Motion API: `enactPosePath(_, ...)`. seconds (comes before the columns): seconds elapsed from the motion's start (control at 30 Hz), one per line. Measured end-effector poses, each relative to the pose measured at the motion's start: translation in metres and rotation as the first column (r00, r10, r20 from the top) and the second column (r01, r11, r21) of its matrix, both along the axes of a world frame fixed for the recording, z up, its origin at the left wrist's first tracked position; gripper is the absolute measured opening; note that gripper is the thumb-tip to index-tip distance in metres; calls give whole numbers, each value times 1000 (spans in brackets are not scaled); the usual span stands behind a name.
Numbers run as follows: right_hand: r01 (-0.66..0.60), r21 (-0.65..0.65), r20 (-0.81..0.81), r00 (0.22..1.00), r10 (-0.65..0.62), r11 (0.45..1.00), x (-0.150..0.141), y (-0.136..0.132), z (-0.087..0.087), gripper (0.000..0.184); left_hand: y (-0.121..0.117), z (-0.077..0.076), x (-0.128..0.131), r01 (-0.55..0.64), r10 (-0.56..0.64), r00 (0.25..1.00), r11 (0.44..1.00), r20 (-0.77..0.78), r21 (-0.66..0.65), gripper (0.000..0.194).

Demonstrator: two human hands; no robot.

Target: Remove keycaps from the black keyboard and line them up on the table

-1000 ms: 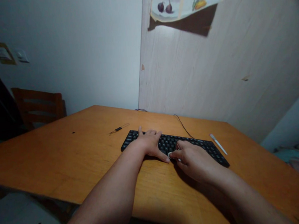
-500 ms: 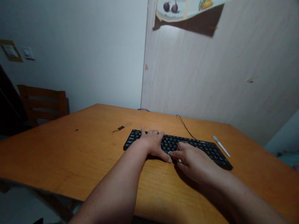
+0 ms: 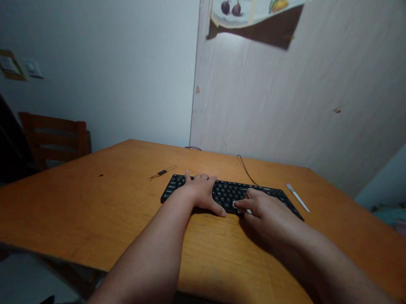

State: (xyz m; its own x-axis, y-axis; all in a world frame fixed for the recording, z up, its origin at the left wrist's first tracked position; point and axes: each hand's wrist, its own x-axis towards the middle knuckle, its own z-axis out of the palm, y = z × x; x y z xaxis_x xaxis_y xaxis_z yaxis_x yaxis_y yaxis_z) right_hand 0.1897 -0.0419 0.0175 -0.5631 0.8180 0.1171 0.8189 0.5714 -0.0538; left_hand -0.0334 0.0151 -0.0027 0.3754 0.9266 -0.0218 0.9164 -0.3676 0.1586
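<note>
A black keyboard (image 3: 225,194) lies on the wooden table (image 3: 124,210), slightly angled, its cable leading off the back. My left hand (image 3: 202,192) rests across the keyboard's left half with its fingers spread and its thumb near the front edge. Over the right half, my right hand (image 3: 260,210) has its fingers closed on a small white thing (image 3: 235,204). A white tip touches the keys near the front; most of the thing is hidden by the fingers, so its kind cannot be made out.
Right of the keyboard lies a white-handled brush (image 3: 297,197). Behind it on the left is a small black piece with wire loops (image 3: 162,172), and farther left a tiny black piece (image 3: 101,175). A wooden chair (image 3: 54,137) stands beyond the table, by the wall.
The keyboard has slid a little to the left under my hands. My right hand's fingertips now sit slightly farther back over the keys. The view has shifted slightly.
</note>
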Motion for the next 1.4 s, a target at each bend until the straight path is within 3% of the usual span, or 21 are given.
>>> enactPosePath(0.47, 49, -11, 91, 995, -48, 999, -10, -6, 3, 28, -1, -1, -1, 4, -4, 1000, 1000, 7, -16, 122)
enactPosePath(0.77, 52, -10, 103, 993, -51, 999, -13, -7, 3, 25, 1, -10, 4, 77, -78, 997, 995, 8, 56, 119)
enactPosePath(0.97, 32, -15, 55, 998, -31, 999, -14, -8, 2, 26, -4, -8, 9, 106, -107, 994, 991, 17, 83, 112)
enactPosePath(1.4, 39, -9, 55, 998, -38, 999, -12, -8, 3, 27, -7, -5, 13, 89, -91, 996, 992, 18, 88, 116)
